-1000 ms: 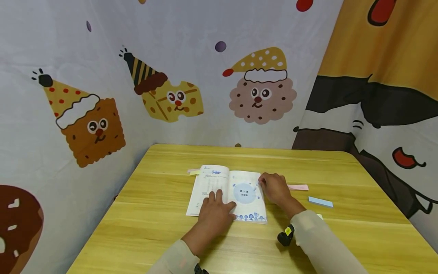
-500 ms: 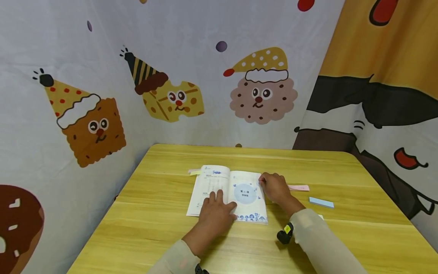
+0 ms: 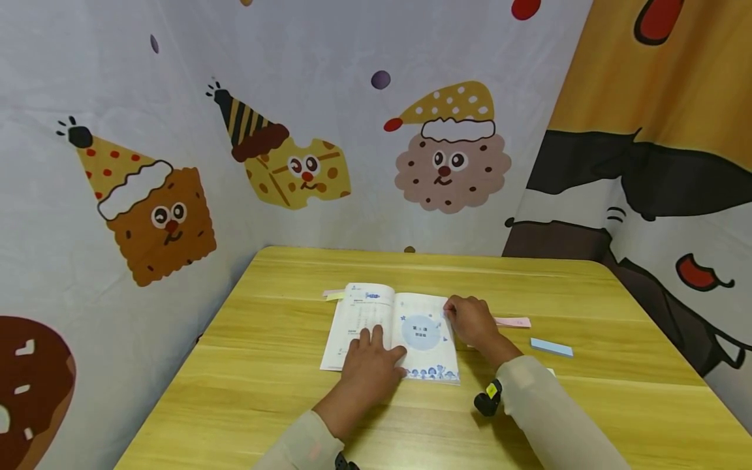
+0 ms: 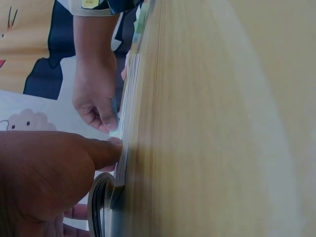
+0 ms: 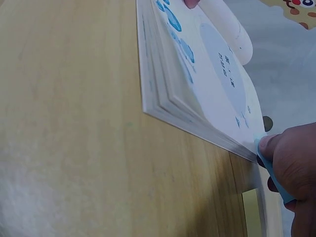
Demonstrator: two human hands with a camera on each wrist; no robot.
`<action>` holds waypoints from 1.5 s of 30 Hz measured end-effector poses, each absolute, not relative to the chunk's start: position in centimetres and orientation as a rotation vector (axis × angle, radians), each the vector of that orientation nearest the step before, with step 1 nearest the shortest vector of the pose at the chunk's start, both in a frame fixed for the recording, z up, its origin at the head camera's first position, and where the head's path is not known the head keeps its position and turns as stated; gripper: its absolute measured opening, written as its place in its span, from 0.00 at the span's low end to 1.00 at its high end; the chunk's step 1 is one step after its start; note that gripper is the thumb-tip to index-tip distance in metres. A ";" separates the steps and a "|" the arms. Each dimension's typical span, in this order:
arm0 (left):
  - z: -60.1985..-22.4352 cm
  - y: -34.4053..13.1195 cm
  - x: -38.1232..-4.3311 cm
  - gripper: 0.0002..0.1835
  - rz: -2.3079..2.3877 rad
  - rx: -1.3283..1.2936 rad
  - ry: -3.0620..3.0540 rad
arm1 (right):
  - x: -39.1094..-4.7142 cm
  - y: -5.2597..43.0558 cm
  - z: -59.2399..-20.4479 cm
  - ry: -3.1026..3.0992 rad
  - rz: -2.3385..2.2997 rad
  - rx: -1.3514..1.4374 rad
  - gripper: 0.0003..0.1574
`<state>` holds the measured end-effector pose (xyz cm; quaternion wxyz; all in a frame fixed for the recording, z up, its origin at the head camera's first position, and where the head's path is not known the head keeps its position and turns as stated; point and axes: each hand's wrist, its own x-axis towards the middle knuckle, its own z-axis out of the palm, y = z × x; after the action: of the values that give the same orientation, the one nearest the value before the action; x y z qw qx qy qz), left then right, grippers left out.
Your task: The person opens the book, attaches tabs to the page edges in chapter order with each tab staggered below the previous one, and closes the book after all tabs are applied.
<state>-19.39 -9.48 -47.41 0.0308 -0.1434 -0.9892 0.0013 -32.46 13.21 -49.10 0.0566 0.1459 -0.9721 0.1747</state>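
Note:
An open book (image 3: 414, 358) lies on the table, showing a printed left page and a right page with a pale blue circle. My left hand (image 3: 371, 367) rests on it near the spine, fingers extended over the left page and thumb on the right page. At the right page's upper outer edge is my right hand (image 3: 474, 323). Between thumb and fingers it pinches a light blue sticky note (image 5: 277, 180), whose end meets the page edge in the right wrist view. The hand hides most of this strip in the head view.
Pink and yellow tabs (image 3: 335, 296) stick out past the book's left edge. Right of the book lie a pink strip (image 3: 514, 322) and a blue sticky-note pad (image 3: 551, 346). A pale yellow pad (image 5: 252, 212) is partly hidden by the right sleeve in the head view.
Hardly anything differs: both hands keep their places on the book, and the right wrist shifts very slightly left.

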 end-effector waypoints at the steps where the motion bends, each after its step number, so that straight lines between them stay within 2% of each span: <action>1: -47.4 -9.5 -19.4 0.22 0.002 -0.443 -3.048 | -32.5 13.2 -49.1 -2.951 0.531 0.439 0.06; 19: -47.4 -9.5 -19.3 0.21 0.000 -0.449 -3.025 | -32.5 12.9 -49.1 -2.904 0.465 0.452 0.08; 22: -47.4 -9.5 -19.2 0.21 0.005 -0.447 -3.022 | -32.5 12.8 -49.1 -2.863 0.401 0.470 0.11; 28: -47.2 -9.4 -19.2 0.21 0.033 -0.447 -3.032 | -32.3 12.8 -49.3 -2.845 0.246 0.555 0.08; 36: -47.1 -9.5 -19.1 0.21 0.041 -0.448 -3.024 | -31.4 12.5 -48.2 -2.863 -0.080 0.716 0.12; 39: -47.1 -9.4 -19.0 0.21 0.040 -0.450 -3.022 | -30.7 12.3 -47.7 -2.876 -0.160 0.766 0.08; 43: -47.0 -9.4 -18.9 0.21 0.037 -0.444 -3.022 | -30.0 11.9 -47.4 -2.932 -0.101 0.752 0.16; 45: -46.9 -9.3 -18.9 0.21 0.035 -0.442 -3.022 | -29.7 12.1 -47.3 -2.955 -0.110 0.759 0.16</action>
<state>-18.90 -9.35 -46.93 0.0436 -0.1445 -0.9885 0.0115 -29.71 12.05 -47.28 0.0445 0.2484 -0.9670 -0.0359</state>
